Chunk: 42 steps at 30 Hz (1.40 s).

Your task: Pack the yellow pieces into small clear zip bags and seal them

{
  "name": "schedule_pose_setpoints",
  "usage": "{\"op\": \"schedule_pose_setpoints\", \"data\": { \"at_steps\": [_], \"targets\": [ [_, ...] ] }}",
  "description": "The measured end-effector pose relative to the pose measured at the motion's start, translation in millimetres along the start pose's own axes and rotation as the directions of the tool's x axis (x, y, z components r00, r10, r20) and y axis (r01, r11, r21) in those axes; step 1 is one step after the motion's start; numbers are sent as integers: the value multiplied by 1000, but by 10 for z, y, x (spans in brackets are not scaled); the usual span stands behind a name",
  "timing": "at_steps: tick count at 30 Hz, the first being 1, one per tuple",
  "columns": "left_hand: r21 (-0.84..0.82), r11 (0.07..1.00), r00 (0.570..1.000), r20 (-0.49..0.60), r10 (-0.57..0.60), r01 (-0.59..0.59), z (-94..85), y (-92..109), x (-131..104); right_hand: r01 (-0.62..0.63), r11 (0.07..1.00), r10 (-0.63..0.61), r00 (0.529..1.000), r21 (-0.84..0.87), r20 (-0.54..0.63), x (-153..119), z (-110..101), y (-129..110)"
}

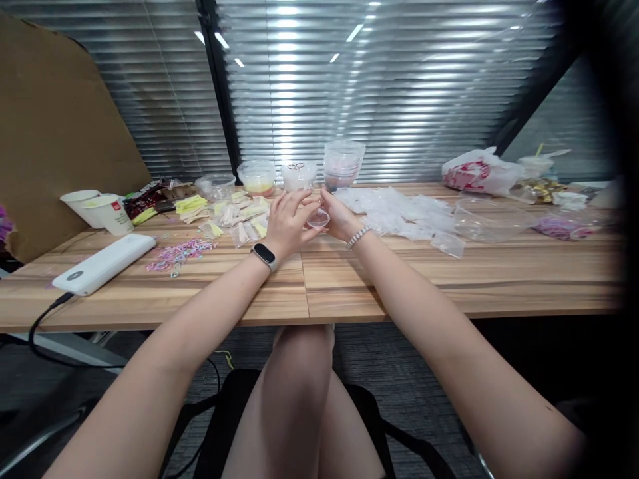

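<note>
My left hand [290, 225], with a smartwatch on its wrist, and my right hand [339, 216], with a beaded bracelet, meet above the middle of the table. Between them they hold a small clear plastic cup [318, 217], its round rim facing me. The fingers of both hands curve round it, and part of it is hidden behind them. Small packets with pale and yellow pieces [247, 216] lie left of my left hand. To the right of my right hand spreads a pile of clear plastic bags [399, 211].
Behind the hands stand stacked clear cups [343, 163] and a tub [256, 176]. Pink and purple clips [180, 255], a white power bank [106, 263] and paper cups [110, 214] are at left. A plastic bag [479, 171] sits at back right. The table edge [319, 320] is nearest me.
</note>
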<state>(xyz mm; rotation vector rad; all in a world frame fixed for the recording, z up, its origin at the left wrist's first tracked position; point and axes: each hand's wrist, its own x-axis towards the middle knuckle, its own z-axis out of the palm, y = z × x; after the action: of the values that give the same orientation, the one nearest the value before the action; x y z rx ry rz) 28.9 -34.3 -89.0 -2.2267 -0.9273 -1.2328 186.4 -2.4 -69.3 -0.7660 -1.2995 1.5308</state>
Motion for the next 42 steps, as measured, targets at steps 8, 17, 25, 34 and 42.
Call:
{"op": "schedule_pose_setpoints", "data": {
  "at_steps": [8,17,25,34,42],
  "targets": [
    [2,996,993,-78,83,-84,30,35,4,73,994,-71,997,86,-15,73,-28,60],
    [-5,998,997,-46,69,-69,40,50,-3,76,989,-71,997,130,-35,117,-46,86],
    [-12,996,995,-50,86,-87,42,52,3,124,971,-117,992,205,-42,119,-45,113],
    [-5,990,985,-101,137,-138,3,83,11,99,975,-74,989,199,-126,74,-21,71],
    [-6,992,991,-51,124,-124,16,59,5,140,990,-132,958,15,-255,238,-270,245]
  ]
}}
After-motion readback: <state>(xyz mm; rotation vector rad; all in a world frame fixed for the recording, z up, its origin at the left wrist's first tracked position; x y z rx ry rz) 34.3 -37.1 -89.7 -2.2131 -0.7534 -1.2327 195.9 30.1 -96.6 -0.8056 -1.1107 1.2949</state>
